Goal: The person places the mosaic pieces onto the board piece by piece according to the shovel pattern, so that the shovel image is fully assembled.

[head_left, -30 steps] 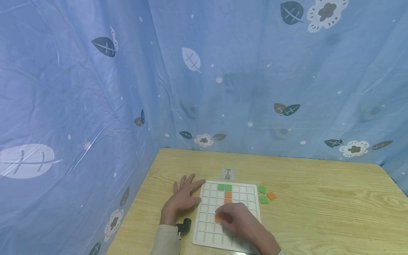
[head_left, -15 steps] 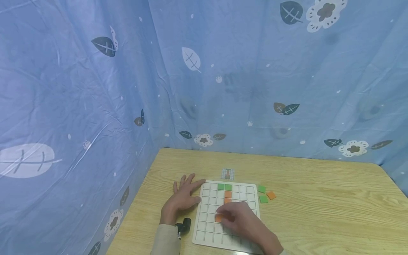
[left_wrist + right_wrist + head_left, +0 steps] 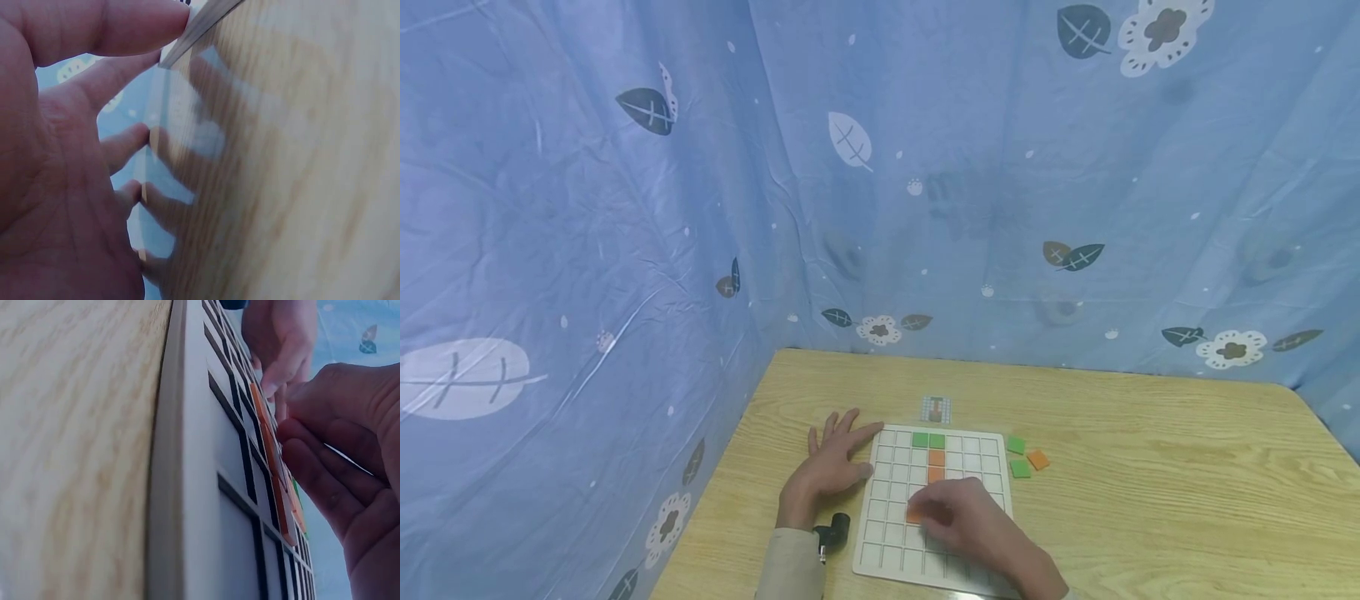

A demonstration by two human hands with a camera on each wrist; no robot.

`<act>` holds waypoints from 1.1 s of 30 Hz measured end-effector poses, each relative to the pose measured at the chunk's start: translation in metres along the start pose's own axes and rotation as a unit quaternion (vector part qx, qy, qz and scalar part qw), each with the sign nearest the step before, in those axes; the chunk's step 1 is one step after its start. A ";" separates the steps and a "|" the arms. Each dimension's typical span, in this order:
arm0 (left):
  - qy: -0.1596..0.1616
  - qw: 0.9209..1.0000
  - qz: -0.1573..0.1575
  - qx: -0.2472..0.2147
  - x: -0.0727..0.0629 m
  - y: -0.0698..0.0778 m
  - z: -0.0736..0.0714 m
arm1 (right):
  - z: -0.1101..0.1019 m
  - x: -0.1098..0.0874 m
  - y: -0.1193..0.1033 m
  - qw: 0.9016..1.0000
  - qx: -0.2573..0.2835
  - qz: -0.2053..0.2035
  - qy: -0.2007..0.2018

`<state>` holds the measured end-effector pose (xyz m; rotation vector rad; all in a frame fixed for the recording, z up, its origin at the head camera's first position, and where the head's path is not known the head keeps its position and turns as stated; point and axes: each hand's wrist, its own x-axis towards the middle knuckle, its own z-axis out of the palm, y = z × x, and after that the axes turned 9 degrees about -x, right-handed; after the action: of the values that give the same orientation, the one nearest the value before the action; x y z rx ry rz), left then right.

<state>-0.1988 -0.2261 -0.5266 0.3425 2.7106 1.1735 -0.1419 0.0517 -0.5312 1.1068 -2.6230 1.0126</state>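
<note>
A white gridded board [image 3: 880, 531] lies on the wooden table, with square green tiles [image 3: 928, 440] and orange tiles [image 3: 936, 457] set in some cells. My right hand [image 3: 964, 517] is over its middle, thumb and fingers curled at an orange tile [image 3: 913, 516] that they partly cover. The right wrist view has the curled fingers [image 3: 312, 462] right beside a row of orange tiles [image 3: 284, 509]. My left hand [image 3: 829, 468] rests with fingers spread at the board's left side; in the left wrist view its thumb [image 3: 137, 28] touches the board's edge [image 3: 199, 32].
Two loose green tiles [image 3: 1021, 469] and a loose orange tile [image 3: 1038, 460] lie right of the board. A small patterned card [image 3: 936, 410] lies beyond its far edge. Blue printed curtains [image 3: 985, 208] enclose the table's back and left.
My right hand stays at the same orange tile, its fingers shifting slightly and covering a bit more of it. The left hand has not moved.
</note>
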 end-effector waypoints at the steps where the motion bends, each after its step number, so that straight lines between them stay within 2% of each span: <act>1: 0.000 1.000 0.000 0.000 0.000 0.000 0.000 | 0.000 -0.001 0.000 1.000 0.003 0.007 -0.005; 9: -0.003 1.000 -0.005 0.005 0.001 -0.001 -0.001 | -0.003 -0.004 0.002 0.999 0.032 0.038 -0.023; 14: -0.007 1.000 -0.004 0.000 -0.001 -0.001 -0.001 | -0.007 -0.008 0.003 0.998 0.049 0.036 -0.016; 17: -0.006 1.000 -0.001 -0.005 -0.001 -0.002 0.000 | -0.013 -0.012 0.005 0.997 0.058 0.052 -0.009; 23: -0.005 1.000 0.001 -0.012 0.000 -0.002 0.000 | -0.036 -0.024 0.016 0.991 0.046 0.125 -0.001; 33: -0.004 1.000 -0.002 -0.015 0.000 0.000 0.000 | -0.076 -0.049 0.044 0.989 -0.008 0.143 0.043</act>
<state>-0.1990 -0.2264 -0.5263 0.3371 2.6821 1.2074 -0.1467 0.1510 -0.5131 0.6781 -2.7647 1.0592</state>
